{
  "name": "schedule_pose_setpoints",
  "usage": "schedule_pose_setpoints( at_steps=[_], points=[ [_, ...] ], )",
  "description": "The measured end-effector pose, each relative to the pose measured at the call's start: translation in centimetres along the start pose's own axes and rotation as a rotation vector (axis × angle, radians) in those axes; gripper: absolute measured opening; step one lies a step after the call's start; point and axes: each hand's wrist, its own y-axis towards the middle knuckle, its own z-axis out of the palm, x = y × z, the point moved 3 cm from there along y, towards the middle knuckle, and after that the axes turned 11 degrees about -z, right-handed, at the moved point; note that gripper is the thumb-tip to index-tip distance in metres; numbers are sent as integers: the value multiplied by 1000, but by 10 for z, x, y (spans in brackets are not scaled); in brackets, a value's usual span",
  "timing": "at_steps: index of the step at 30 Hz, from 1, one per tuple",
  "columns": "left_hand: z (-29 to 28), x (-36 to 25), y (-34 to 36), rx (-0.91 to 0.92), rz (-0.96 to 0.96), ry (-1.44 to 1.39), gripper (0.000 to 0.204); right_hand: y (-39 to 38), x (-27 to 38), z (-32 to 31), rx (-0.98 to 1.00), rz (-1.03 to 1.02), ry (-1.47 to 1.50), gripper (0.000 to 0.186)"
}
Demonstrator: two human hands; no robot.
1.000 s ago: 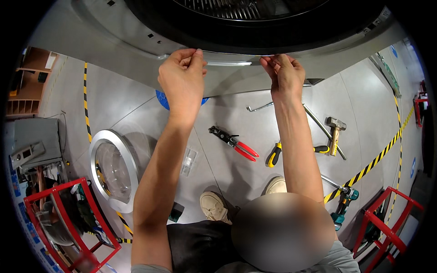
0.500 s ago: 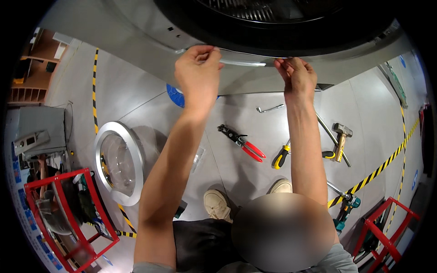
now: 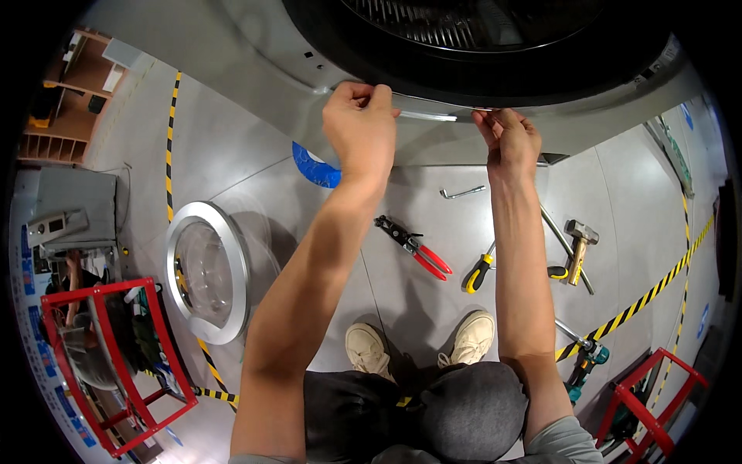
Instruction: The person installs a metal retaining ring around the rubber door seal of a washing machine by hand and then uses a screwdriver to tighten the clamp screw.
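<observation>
Above me is the grey front panel (image 3: 255, 85) of a front-loading washing machine, its round opening lined by a black rubber door gasket (image 3: 433, 73). A thin, bright metal wire (image 3: 437, 101) follows the gasket's lower outer edge. My left hand (image 3: 361, 131) pinches at this edge, left of the bottom middle, thumb and forefinger together. Farther right along the same edge, my right hand (image 3: 513, 143) also pinches the wire, fingers bent upward. The fingertips partly hide what they grip. Inside the opening, the ribbed metal drum (image 3: 417, 22) shows.
On the floor lie red-handled pliers (image 3: 413, 247), an angled socket wrench (image 3: 462, 192), a yellow-black screwdriver (image 3: 479, 272), a hammer (image 3: 578, 251) and a green-black power tool (image 3: 589, 362). The round washer door (image 3: 235, 271) lies left. Red frames (image 3: 143, 363) stand at both sides.
My left hand has shifted right along the gasket edge, closer to my right hand. My right hand stays at nearly the same spot. The whole view has moved slightly.
</observation>
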Motion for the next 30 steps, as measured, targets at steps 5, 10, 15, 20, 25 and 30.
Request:
schedule_pose_setpoints(
  at_steps=[5,10,15,20,25,30],
  points=[
    [0,0,-1,7,-75,-95,11,-1,1,0,-16,2,9,9],
    [-3,5,3,61,-67,-139,11,0,0,0,8,-13,52,13],
    [-6,13,7,139,-49,-226,7,-1,0,-3,-9,-8,34,10],
    [-7,12,8,163,-44,-203,6,-1,4,-3,-14,23,43,8],
    [-6,9,4,125,7,-117,6,0,6,-1,-36,74,48,6],
    [-4,8,4,116,13,-102,7,3,4,-6,10,110,51,5]
  ],
)
